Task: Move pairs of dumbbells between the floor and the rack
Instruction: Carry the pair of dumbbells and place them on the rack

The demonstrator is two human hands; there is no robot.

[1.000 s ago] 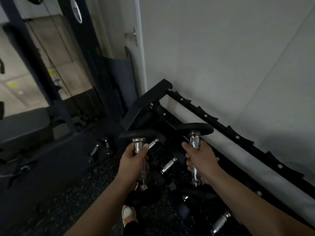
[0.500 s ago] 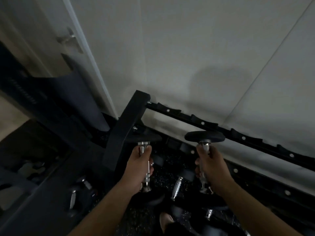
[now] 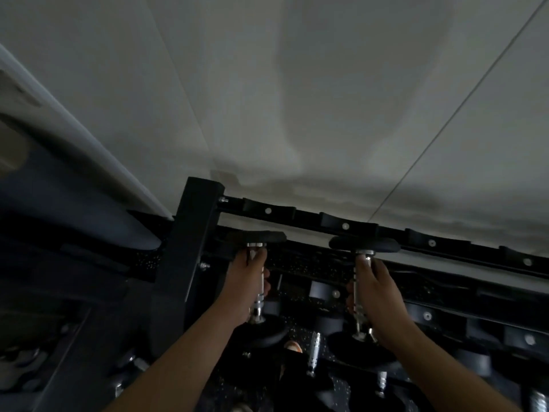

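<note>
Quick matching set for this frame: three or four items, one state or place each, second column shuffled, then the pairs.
Items
1. left hand
2. right hand
3. top rail of the rack
4. loose dumbbell handle

States
A. runs along the wall, cradles with pale bolts, none filled where visible
B. low down between the two forearms, nobody holding it
C. wrapped round the chrome handle beside the rack's upright post
D. wrapped round the chrome handle of the dumbbell farther from the post

Pairs: 1-C, 2-D, 3-A, 4-B

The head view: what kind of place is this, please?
Most likely a gym's weights corner. A black dumbbell rack with cradle saddles runs along the wall, each hand holds a chrome-handled dumbbell, and the floor looks like speckled rubber.
</note>
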